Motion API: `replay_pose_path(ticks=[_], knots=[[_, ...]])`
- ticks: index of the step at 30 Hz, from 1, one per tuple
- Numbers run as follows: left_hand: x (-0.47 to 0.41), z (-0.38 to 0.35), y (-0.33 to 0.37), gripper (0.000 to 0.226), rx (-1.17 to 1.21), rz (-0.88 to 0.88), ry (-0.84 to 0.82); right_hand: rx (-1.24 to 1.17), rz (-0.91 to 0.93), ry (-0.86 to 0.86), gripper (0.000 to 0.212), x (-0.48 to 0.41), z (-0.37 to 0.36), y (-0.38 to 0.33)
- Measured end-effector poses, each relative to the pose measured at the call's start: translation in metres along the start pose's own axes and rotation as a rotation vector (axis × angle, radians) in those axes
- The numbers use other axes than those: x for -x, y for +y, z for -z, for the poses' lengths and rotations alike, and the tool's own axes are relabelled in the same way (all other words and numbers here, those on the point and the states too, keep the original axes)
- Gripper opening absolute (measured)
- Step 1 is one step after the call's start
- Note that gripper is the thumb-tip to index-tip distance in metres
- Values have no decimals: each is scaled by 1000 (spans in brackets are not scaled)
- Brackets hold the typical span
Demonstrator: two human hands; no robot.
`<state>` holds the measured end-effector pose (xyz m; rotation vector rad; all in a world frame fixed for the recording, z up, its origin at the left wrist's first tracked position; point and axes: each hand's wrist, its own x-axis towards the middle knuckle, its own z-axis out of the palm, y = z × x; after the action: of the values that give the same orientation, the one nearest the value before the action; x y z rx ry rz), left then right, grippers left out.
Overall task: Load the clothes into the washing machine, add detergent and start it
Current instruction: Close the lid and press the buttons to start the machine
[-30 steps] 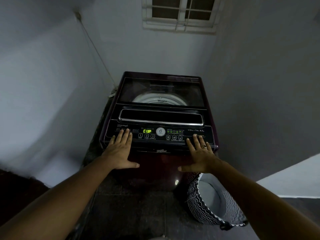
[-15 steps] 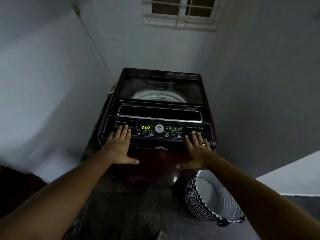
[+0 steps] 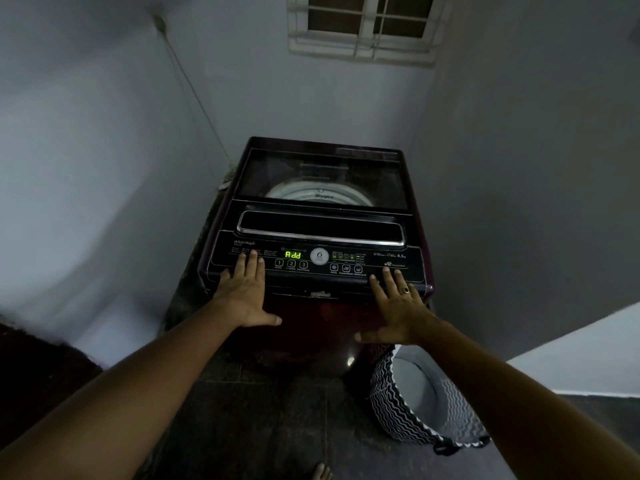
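Observation:
A dark maroon top-loading washing machine (image 3: pixel 322 317) stands in the corner with its glass lid (image 3: pixel 322 174) closed; the white drum rim shows through it. On the black control panel (image 3: pixel 398 263) a green display (image 3: pixel 293 255) reads "Add". My left hand (image 3: pixel 244 292) lies flat, fingers straight, on the panel's left end. My right hand (image 3: pixel 398 306), with a ring on one finger, lies flat on the panel's right end. Neither hand holds anything.
A black-and-white zigzag laundry basket (image 3: pixel 391 407) stands on the dark tiled floor right of the machine; its inside looks bare. Walls close in on the left, back and right. A window (image 3: pixel 363 26) is high on the back wall. A toe (image 3: pixel 322 472) shows at the bottom edge.
The display has switched from "CUP" to "Add". Both hands stay flat on the panel; the view has drifted slightly.

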<state>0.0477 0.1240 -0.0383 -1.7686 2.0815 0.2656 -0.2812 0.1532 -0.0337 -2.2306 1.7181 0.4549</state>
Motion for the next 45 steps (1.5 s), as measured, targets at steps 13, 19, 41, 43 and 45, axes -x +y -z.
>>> replay_pose_path(ticks=[13,19,41,43,45], knots=[[15,-9,-3,137,35,-31,53,-34,-20,22,140,8,-2,-7],[15,-9,-3,137,41,-37,62,-32,-23,23,141,6,-4,-7],[19,-6,-2,137,73,-38,50,-31,-25,26,142,5,-8,-7],[19,-6,-2,138,71,-36,48,-36,-23,23,141,7,-8,-7],[19,-6,-2,138,70,-34,50,-31,-25,21,141,7,-7,-8]])
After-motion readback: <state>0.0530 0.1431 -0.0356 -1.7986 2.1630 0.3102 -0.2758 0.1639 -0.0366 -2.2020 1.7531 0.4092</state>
